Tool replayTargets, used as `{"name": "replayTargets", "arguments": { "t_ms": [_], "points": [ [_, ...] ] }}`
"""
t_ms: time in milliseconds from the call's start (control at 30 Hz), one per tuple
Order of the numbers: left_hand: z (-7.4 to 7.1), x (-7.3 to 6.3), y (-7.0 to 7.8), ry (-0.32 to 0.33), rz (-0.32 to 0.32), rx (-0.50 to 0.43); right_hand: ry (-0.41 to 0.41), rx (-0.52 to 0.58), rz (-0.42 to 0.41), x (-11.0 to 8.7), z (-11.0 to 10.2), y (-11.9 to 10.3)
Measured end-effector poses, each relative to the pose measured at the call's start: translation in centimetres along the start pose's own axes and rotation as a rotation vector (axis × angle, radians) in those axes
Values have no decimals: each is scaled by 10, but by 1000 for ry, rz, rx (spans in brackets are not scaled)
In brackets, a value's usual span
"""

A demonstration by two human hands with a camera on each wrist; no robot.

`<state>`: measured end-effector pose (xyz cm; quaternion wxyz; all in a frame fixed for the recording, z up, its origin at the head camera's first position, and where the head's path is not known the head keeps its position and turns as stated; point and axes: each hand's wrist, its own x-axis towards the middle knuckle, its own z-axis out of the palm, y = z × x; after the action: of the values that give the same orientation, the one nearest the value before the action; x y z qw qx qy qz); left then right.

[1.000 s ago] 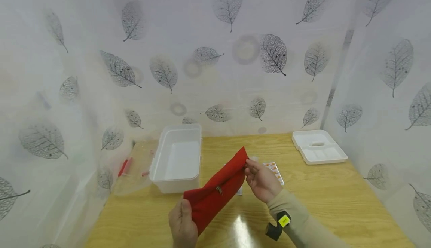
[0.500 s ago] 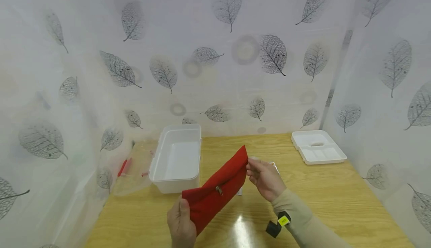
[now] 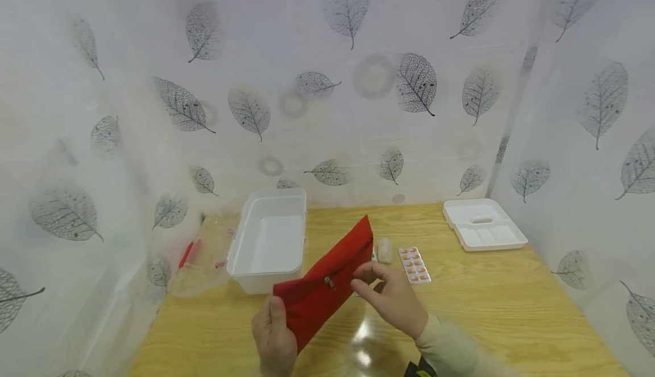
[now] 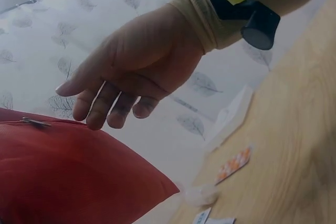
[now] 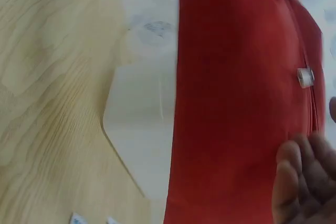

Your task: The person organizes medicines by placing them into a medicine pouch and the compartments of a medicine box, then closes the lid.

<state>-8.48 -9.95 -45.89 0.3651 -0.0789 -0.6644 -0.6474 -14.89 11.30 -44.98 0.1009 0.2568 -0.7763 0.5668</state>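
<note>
Right hand (image 3: pixel 395 298) off pouch (image 3: pixel 317 306) corner, pills (image 3: pixel 414 265) uncovered, packets (image 4: pixel 201 216) apparently half-hidden

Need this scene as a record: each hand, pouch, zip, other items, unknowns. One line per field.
left hand: the left hand grips the red pouch at its left end
right hand: the right hand is beside the pouch, fingers loosely bent
pouch: held above the wooden table
zip: zipper pull near mid-length
left items: open-topped white box; clear plastic piece with red parts
right items: orange pill pack; white tray farther right
unknowns: whether right fingers touch the pouch; whether the zip is closed
</note>
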Motion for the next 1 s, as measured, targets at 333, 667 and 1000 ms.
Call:
{"name": "replayTargets", "arguments": {
  "t_ms": [333, 667, 1000],
  "points": [
    [9, -5, -7, -1, 99, 81, 82, -217, -167, -2, 29, -12],
    [11, -7, -13, -44, 198, 122, 53, -216, -101, 2, 38, -16],
    [6, -4, -20, -8, 242, 265, 122, -319, -322, 5, 33, -13]
  ]
}}
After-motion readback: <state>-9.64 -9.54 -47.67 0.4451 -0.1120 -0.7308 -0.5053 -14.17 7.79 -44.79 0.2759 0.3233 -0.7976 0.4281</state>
